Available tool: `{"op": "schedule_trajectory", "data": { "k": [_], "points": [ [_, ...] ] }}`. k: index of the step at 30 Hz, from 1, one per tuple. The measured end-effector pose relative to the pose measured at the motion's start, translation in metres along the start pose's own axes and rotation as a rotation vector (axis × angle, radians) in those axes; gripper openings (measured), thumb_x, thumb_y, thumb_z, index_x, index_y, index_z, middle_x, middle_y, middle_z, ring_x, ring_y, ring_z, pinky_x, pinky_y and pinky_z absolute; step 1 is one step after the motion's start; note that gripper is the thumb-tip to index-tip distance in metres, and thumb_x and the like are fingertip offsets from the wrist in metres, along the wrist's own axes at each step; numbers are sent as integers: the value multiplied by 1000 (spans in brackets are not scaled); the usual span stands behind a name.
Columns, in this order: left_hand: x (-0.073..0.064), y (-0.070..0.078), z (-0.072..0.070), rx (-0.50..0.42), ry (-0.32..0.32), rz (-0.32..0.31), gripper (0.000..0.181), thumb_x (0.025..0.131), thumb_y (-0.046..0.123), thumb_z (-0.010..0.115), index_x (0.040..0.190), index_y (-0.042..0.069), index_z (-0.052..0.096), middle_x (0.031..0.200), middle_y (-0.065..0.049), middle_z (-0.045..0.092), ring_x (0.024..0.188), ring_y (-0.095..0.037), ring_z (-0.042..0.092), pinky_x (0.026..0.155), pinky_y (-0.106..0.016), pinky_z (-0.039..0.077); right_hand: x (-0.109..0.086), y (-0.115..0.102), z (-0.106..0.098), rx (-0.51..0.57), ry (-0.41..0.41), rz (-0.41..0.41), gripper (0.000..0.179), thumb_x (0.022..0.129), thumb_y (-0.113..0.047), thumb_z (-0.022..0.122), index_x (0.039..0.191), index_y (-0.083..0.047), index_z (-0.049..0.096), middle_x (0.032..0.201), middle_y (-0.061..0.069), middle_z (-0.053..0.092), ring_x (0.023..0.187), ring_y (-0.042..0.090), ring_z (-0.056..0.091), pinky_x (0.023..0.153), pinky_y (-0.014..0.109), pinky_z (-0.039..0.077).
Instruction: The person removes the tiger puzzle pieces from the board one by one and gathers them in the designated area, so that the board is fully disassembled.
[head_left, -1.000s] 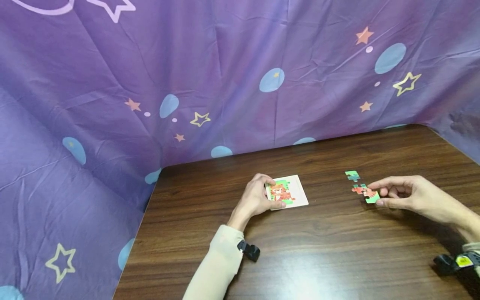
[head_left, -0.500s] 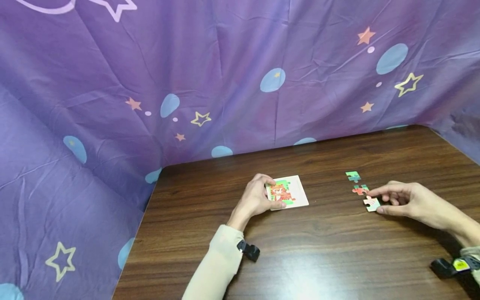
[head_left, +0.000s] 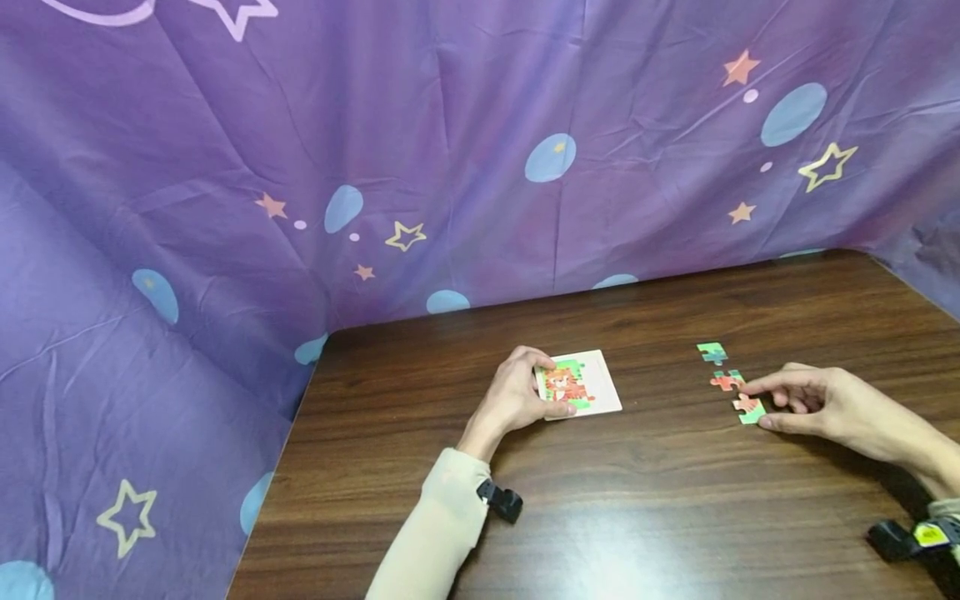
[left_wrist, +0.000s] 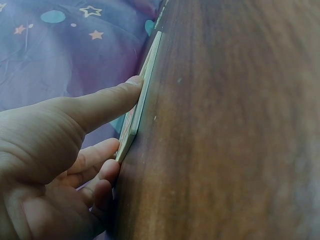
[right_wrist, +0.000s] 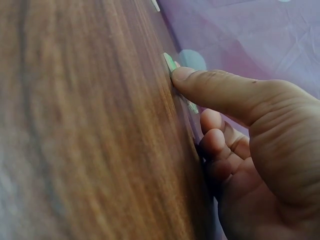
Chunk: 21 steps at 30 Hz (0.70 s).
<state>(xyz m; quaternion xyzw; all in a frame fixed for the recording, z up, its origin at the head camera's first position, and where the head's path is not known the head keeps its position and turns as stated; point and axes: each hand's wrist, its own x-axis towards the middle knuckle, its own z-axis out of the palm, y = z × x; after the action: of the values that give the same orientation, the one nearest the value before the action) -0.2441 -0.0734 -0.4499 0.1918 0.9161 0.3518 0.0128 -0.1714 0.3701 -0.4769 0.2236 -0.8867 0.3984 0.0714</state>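
Observation:
In the head view, a square white puzzle board [head_left: 602,385] lies on the table, with a partly filled orange tiger picture on green at its left. My left hand [head_left: 512,398] grips the board's left side, thumb at the near edge and fingers at the far edge. The left wrist view shows the thumb [left_wrist: 112,102] against the board's side. To the right, my right hand [head_left: 832,412] pinches an orange-and-green puzzle piece [head_left: 748,408] between thumb and index finger, at the tabletop. A red puzzle piece [head_left: 725,381] lies just beyond, near the index fingertip, and a green-and-teal puzzle piece [head_left: 712,352] behind it.
The brown wooden table [head_left: 637,483] runs back to a purple curtain [head_left: 465,150] printed with stars and ovals. Bare tabletop separates the board from the loose pieces. Each wrist wears a black strap [head_left: 501,500].
My right hand has drawn the orange-and-green puzzle piece toward me, apart from the red piece. The piece tilted briefly, then settled flatter. My left hand stays on the board.

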Motion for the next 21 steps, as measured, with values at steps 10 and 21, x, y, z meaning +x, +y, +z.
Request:
{"op": "schedule_trajectory", "data": {
  "k": [10,21],
  "points": [
    [6,-9,6,9,15,3,67,74,29,107,130,9,76,139,2,66,113,-14,62,101,-30,53,1,0,-1,-6,-5,-3,43,88,4,90,126,-12,81,91,-1,59,72,8,52,56,29,37],
    [16,-28,21,-2,49,1,72,68,30,110,129,11,76,137,6,64,112,-11,60,101,-28,51,0,-1,-1,-18,4,-4,43,87,3,91,126,-13,81,91,-2,58,72,8,51,56,28,36]
  ]
}}
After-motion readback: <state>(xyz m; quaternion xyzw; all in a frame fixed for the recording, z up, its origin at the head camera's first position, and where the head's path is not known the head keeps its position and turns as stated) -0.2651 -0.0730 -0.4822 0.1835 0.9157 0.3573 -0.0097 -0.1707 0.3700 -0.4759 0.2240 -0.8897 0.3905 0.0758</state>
